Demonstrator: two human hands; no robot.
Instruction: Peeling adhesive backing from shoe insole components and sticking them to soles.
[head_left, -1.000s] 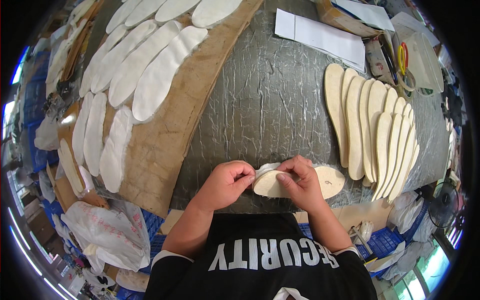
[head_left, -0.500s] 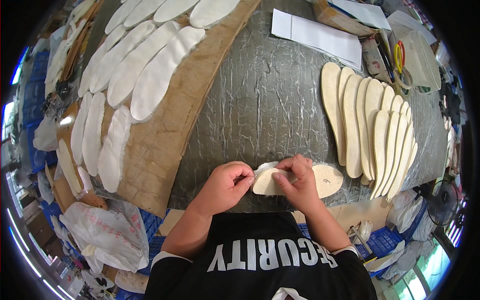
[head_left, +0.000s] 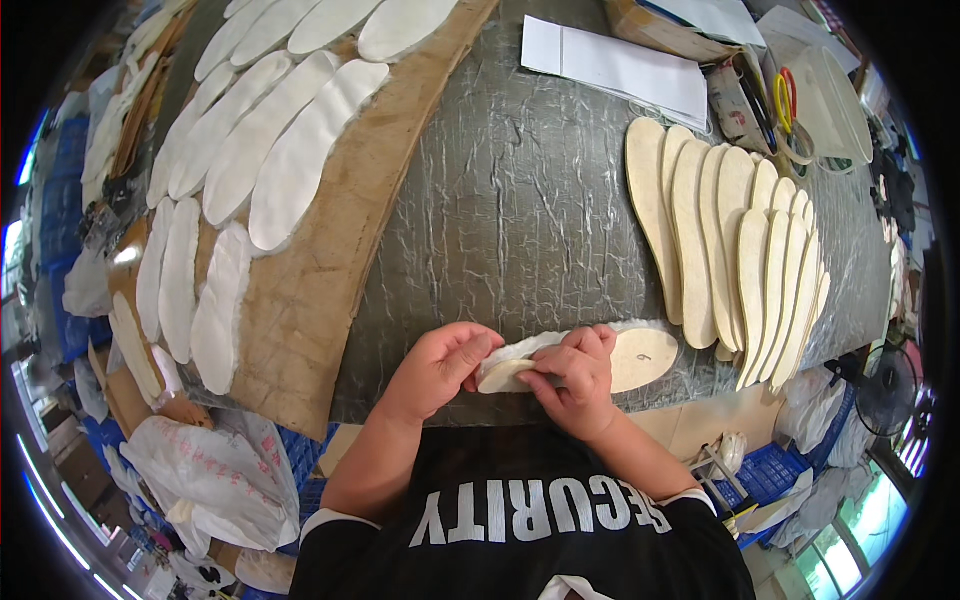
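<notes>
An insole [head_left: 645, 360] with a tan face and white fluffy lining lies lengthwise at the table's near edge. My left hand [head_left: 437, 370] pinches its left end, thumb and fingers closed at the rim. Around its middle, my right hand [head_left: 577, 378] is closed, the thumb on the near side and bent fingers on top. Between my hands the tan layer is bent up at the left end, and white fleece [head_left: 520, 348] shows along the far edge. My fingertips partly hide the left end.
Overlapping tan insoles [head_left: 700, 240] fan out at right. White fleece insoles [head_left: 300, 170] lie in rows on a brown board [head_left: 330, 250] at left. White paper sheets [head_left: 615, 75], a holder with scissors [head_left: 785, 98] and a clear plastic container [head_left: 838, 110] stand at the back right.
More white fleece shows along the insole's far edge between my hands. My right fingers have curled further over it. The whole view has shifted slightly.
</notes>
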